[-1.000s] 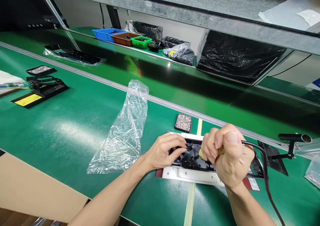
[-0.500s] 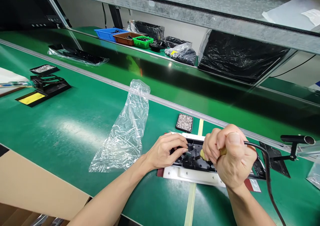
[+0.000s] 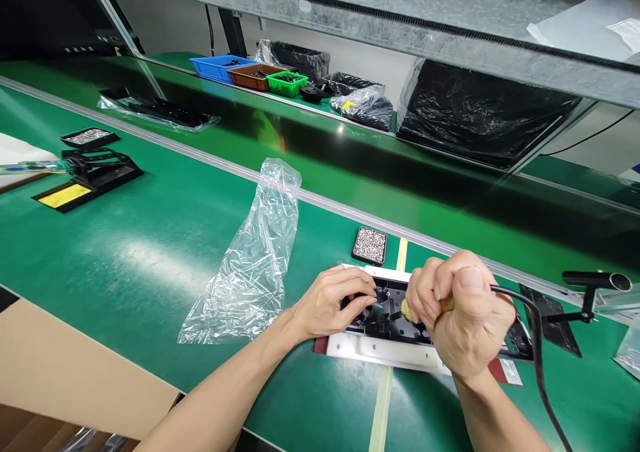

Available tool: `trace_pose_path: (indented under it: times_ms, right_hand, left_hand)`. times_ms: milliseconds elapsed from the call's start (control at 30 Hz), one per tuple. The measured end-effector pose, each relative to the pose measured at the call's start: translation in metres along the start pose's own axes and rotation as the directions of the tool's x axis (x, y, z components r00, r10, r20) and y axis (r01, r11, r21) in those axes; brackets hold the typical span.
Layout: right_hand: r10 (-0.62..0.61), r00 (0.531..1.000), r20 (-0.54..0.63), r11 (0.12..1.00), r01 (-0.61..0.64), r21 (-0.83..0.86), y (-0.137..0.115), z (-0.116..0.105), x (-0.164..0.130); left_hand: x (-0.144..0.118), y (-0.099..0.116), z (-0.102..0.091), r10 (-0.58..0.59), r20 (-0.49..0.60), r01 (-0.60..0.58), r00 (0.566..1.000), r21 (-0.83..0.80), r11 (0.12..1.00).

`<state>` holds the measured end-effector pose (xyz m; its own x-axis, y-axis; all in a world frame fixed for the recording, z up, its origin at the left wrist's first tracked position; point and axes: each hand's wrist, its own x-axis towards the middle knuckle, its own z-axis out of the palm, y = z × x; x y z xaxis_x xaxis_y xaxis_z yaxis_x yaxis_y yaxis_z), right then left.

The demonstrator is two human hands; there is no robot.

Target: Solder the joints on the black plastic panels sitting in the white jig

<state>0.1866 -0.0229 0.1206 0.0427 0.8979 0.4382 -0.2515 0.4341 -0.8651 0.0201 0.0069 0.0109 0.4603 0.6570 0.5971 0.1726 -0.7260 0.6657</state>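
My right hand is wrapped in a fist around a corded electric screwdriver. Its yellow front end shows below the fingers, pointing into a long black plastic housing. From the top of the fist runs a black cord. My left hand reaches over the left part of the housing, thumb and fingers curled close together; whatever lies between the fingertips is hidden. The housing sits in a white fixture with screws along its front edge. Behind it stands a small black tray of silvery screws.
A clear plastic bag lies left of the fixture. A black tube holder stands at right. Further left are a black stand and another small tray. Blue, brown and green bins line the back under a metal shelf.
Both hands keep nearly the same place and grip. The whole view has shifted very slightly; nothing else visibly moved.
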Motion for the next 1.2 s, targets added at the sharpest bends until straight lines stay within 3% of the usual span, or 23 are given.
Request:
trace_pose_path:
  times_ms: [1200]
  right_hand:
    - [-0.041,0.999,0.006,0.999,0.041,-0.021,0.0009,0.0021,-0.0009]
  left_hand:
    - [0.0015,0.0013,-0.0004,0.002,-0.002,-0.002,1.0,0.01,1.0]
